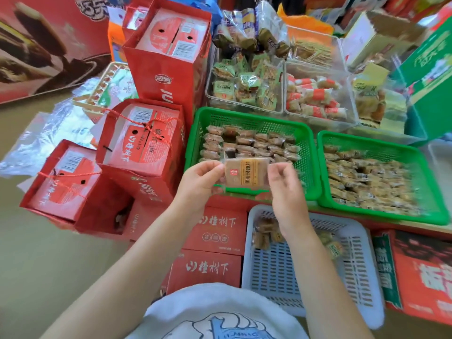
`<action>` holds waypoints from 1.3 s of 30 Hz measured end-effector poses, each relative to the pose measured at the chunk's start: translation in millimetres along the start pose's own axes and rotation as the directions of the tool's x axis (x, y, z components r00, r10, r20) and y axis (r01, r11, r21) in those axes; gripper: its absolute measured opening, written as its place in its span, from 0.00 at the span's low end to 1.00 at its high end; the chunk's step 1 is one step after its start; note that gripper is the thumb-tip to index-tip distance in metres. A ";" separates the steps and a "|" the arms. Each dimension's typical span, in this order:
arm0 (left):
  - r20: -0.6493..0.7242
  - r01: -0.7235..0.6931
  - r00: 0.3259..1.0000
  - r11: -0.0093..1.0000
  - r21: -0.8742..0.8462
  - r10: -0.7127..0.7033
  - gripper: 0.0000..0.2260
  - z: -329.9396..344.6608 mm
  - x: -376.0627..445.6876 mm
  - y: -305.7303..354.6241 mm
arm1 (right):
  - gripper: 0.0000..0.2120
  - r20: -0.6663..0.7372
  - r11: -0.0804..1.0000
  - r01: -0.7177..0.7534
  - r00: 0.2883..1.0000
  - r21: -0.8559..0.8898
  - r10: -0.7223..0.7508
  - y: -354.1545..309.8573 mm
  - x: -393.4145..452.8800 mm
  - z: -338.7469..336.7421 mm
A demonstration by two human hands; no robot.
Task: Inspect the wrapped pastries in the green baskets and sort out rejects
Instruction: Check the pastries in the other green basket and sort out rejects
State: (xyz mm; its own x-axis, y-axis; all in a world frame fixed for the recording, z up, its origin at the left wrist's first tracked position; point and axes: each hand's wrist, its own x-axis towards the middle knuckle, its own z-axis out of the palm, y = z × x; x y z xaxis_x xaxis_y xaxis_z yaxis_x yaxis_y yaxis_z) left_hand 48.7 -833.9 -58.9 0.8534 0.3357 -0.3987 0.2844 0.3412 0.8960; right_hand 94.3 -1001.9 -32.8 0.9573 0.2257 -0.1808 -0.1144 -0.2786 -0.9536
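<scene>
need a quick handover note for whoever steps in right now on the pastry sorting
Left hand and right hand: each pinches one end of a single wrapped pastry, held up label side to the camera over the front rim of the left green basket.
Left green basket holds pastries in rows; right green basket is piled fuller.
Pale slotted basket near the person's lap holds only a few pastries; it may be the reject bin, though nothing marks it.
Done: a few set aside, by the look of it.
Left: judge the one in hand, then go through both green baskets.

Tan floor (36, 253) w/ red gift boxes (144, 140), bright light.
</scene>
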 end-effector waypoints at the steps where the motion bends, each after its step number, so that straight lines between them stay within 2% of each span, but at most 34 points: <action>1: 0.013 0.005 1.000 1.000 0.004 -0.005 0.08 -0.1 -5.5 -0.4 | 0.10 0.003 1.000 -0.020 1.000 0.020 0.020 -0.4 -4.7 -0.6; 4: 0.048 0.002 0.999 1.000 0.010 -0.002 0.09 -3.1 -16.7 -1.3 | 0.09 0.033 0.988 -0.087 0.996 0.129 0.084 0.0 -16.0 -4.0; 6: 0.069 -0.025 0.997 1.000 0.009 0.025 0.06 -4.8 -22.2 0.3 | 0.08 -0.056 0.985 -0.061 0.996 0.159 0.070 0.8 -20.8 -7.8; 9: 0.076 -0.072 0.995 0.995 0.064 0.067 0.07 -1.3 -29.4 2.1 | 0.07 -0.186 0.997 0.062 0.980 -0.037 -0.068 3.4 -25.6 -8.9; 11: 0.059 -0.090 0.995 0.989 0.117 0.084 0.06 2.9 -34.5 3.0 | 0.08 -0.201 0.975 0.148 0.963 -0.165 -0.180 5.0 -28.1 -7.5; 13: 0.050 -0.156 0.987 0.971 0.179 0.150 0.06 5.2 -38.1 3.6 | 0.08 -0.199 0.961 0.204 0.950 -0.186 -0.241 3.9 -30.0 -5.4; 17: 0.048 -0.268 0.963 0.939 0.214 0.264 0.06 3.6 -42.0 6.4 | 0.07 -0.242 0.982 0.175 0.952 -0.071 -0.187 -0.3 -31.6 -3.7; 20: 0.050 -0.247 0.969 0.959 0.138 0.242 0.05 2.1 -43.3 9.0 | 0.07 -0.229 0.990 0.114 0.969 0.088 -0.091 -0.2 -28.9 -5.0; 24: 0.067 -0.203 0.978 0.977 0.072 0.199 0.05 0.7 -43.7 9.7 | 0.07 -0.200 0.981 0.058 0.980 0.183 -0.021 -1.7 -27.3 -4.4; 26: 0.050 -0.204 0.979 0.970 0.132 0.199 0.04 -1.8 -39.3 5.6 | 0.06 -0.171 0.962 0.034 0.985 0.271 0.013 -4.7 -27.0 -4.9; 27: 0.014 -0.248 0.967 0.937 0.246 0.253 0.04 -3.7 -35.6 2.1 | 0.06 -0.158 0.947 0.011 0.987 0.321 0.042 -7.4 -26.6 -6.3; 29: -0.020 -0.378 0.896 0.786 0.489 0.444 0.04 -7.2 -29.3 -1.9 | 0.06 -0.135 0.921 -0.051 0.985 0.387 0.111 -11.8 -23.6 -10.3; 30: 0.041 -0.463 0.848 0.702 0.542 0.528 0.04 -6.5 -27.9 -1.4 | 0.06 -0.123 0.916 -0.079 0.983 0.394 0.138 -13.1 -21.8 -11.8; 31: 0.152 -0.542 0.810 0.622 0.566 0.567 0.08 -4.1 -27.6 1.0 | 0.06 -0.109 0.911 -0.105 0.981 0.398 0.161 -14.5 -20.1 -11.6; 33: 0.405 -0.650 0.751 0.480 0.589 0.521 0.21 2.7 -24.3 2.5 | 0.06 -0.052 0.880 -0.169 0.976 0.443 0.214 -16.5 -15.9 -8.0; 34: 0.477 -0.675 0.733 0.430 0.600 0.485 0.25 6.3 -22.4 2.1 | 0.06 -0.009 0.846 -0.212 0.969 0.488 0.248 -17.0 -12.9 -5.3; 35: 0.493 -0.678 0.731 0.423 0.601 0.471 0.26 9.3 -20.7 1.7 | 0.07 0.039 0.801 -0.257 0.959 0.540 0.281 -18.1 -9.8 -2.9; 36: 0.454 -0.661 0.747 0.466 0.588 0.486 0.24 10.1 -17.9 0.6 | 0.08 0.082 0.752 -0.296 0.947 0.589 0.309 -18.6 -6.1 -1.4; 38: 0.308 -0.560 0.828 0.665 0.494 0.468 0.18 6.8 -11.6 2.9 | 0.09 0.129 0.677 -0.345 0.928 0.650 0.350 -16.9 2.4 -1.9; 39: 0.248 -0.475 0.880 0.767 0.430 0.406 0.16 3.4 -7.4 4.7 | 0.08 0.117 0.680 -0.350 0.924 0.644 0.365 -15.0 7.2 -3.8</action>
State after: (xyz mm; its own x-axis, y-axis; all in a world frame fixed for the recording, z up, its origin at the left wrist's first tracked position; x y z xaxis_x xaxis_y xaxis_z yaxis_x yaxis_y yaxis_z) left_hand 45.2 -837.7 -51.1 0.9744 0.2163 0.0613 0.0007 -0.2757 0.9612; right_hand 103.9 -999.6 -18.9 0.8115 0.2163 -0.5429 -0.5840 0.3323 -0.7406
